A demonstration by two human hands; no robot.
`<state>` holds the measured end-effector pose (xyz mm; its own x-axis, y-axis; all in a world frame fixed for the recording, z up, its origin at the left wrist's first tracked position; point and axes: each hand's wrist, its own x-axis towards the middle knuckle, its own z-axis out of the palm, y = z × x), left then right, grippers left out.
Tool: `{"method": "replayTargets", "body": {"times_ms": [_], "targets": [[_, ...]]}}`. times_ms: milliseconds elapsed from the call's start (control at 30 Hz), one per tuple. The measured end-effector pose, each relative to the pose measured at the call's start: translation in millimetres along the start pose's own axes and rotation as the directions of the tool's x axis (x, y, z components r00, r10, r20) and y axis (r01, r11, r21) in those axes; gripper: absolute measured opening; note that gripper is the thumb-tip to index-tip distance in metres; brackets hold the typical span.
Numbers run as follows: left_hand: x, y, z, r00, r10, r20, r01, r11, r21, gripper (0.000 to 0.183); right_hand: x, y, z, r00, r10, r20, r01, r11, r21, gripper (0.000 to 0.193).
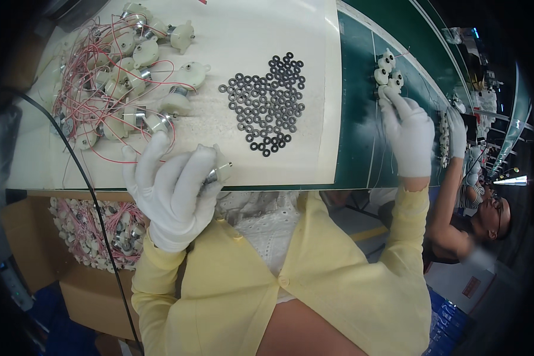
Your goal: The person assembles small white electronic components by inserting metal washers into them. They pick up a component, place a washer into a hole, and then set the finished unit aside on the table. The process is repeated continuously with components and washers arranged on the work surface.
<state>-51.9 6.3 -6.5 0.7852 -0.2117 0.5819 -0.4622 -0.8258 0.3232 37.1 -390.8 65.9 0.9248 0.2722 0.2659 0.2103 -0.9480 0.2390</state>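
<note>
The left hand, wearing a white glove, is gripping a small silver motor between bent fingers, just above the near edge of the white work surface. Its index finger is reaching toward the near side of a tangled pile of pale-capped motors with thin red wires, which is covering the far left. The right hand, also gloved, is lying well apart over a green surface to the right; its fingertips are meeting a small cluster of cream-coloured capped parts. Whether it is gripping one, I cannot tell. Between the hands, many small black rings are lying in a loose patch. Near left, below the table edge, a cardboard box is holding more wired motors, and a black cable is running across in front. Far right, a co-worker's gloved hand is resting beside a row of small parts.
</note>
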Motion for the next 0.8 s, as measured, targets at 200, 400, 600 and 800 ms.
{"method": "replayTargets", "body": {"times_ms": [200, 400, 600, 800], "targets": [[3, -1, 1, 0.999, 0.04, 0.009, -0.04, 0.999, 0.003, 0.043, 59, 44, 18, 0.987, 0.103, -0.126, -0.029, 0.874, 0.485, 0.034], [4, -3, 6, 0.994, 0.104, -0.028, -0.103, 0.994, 0.033, 0.04, 95, 80, 63, 0.979, 0.066, 0.194, -0.165, 0.815, 0.556, 0.037], [3, -2, 8, 0.995, 0.102, -0.011, -0.101, 0.994, 0.05, 0.038, 78, 82, 58, 0.972, 0.098, 0.215, -0.211, 0.765, 0.609, 0.041], [1, -2, 5, 0.996, 0.089, 0.026, -0.089, 0.996, 0.013, 0.032, 76, 85, 57, 0.99, 0.017, 0.142, -0.119, 0.648, 0.752, 0.041]]}}
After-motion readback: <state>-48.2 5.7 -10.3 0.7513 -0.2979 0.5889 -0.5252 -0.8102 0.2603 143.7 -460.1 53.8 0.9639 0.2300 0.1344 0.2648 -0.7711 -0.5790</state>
